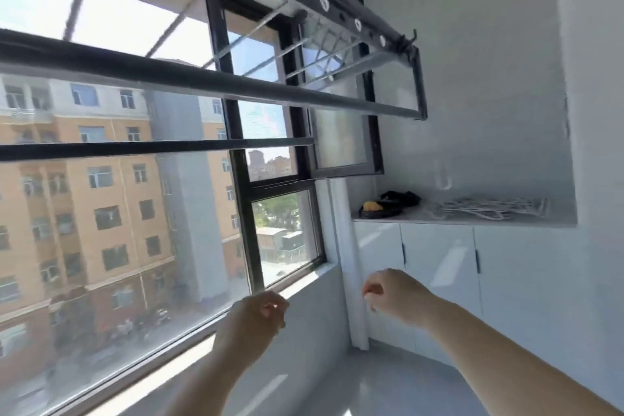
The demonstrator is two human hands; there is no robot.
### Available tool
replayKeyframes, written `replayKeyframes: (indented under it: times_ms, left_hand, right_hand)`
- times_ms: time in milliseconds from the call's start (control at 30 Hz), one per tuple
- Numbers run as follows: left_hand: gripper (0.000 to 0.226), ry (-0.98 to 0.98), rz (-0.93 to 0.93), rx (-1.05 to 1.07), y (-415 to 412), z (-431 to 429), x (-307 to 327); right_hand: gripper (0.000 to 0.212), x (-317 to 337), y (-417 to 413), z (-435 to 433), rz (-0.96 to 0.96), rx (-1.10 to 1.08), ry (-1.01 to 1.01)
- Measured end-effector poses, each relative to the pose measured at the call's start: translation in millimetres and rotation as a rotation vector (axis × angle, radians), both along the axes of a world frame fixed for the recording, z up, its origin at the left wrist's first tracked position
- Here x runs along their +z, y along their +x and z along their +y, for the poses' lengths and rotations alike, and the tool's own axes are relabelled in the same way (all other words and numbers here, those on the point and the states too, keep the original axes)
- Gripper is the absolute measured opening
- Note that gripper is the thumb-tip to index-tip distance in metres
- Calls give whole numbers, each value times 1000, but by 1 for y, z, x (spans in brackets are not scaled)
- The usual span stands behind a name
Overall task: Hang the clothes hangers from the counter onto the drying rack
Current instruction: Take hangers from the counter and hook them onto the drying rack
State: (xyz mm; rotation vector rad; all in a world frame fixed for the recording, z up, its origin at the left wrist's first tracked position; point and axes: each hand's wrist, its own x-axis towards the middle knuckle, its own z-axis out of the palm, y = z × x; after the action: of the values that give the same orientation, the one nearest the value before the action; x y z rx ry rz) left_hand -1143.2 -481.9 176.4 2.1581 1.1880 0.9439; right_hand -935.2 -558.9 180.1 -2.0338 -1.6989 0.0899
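Observation:
A pile of pale wire clothes hangers (489, 208) lies flat on the white counter (422, 217) at the right, in a wall recess. The dark drying rack (236, 86) hangs overhead, with long bars running from the left to an end frame near the wall; no hanger hangs on the bars that I see. My left hand (256, 317) and my right hand (395, 294) float low in front of me, well short of the counter. Both have loosely curled fingers and hold nothing.
A large window (118, 179) fills the left side, with a sill (297, 284) below it. A white pipe (351, 263) stands in the corner. White cabinet doors (439, 267) sit under the counter. A black item with something yellow (381, 208) rests at the counter's left end.

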Motion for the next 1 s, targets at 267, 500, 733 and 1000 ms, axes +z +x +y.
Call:
replayKeyframes:
  times_ms: [267,500,733,1000]
  left_hand:
    - [28,-161,-60,-201,235,2,-37]
    - [32,-159,-16,-322,409,41,-56]
    - [31,-137,18,-352,588,135,-77]
    - [20,-120,116,-336,781,225,-93]
  right_hand:
    - [26,-22,216,-66,206,-258,-8]
    - [28,-58,359,-62,417,-443,84]
    - [24,-66,518,5,358,-561,29]
    - [17,-99,690,78,271,-698,-30]
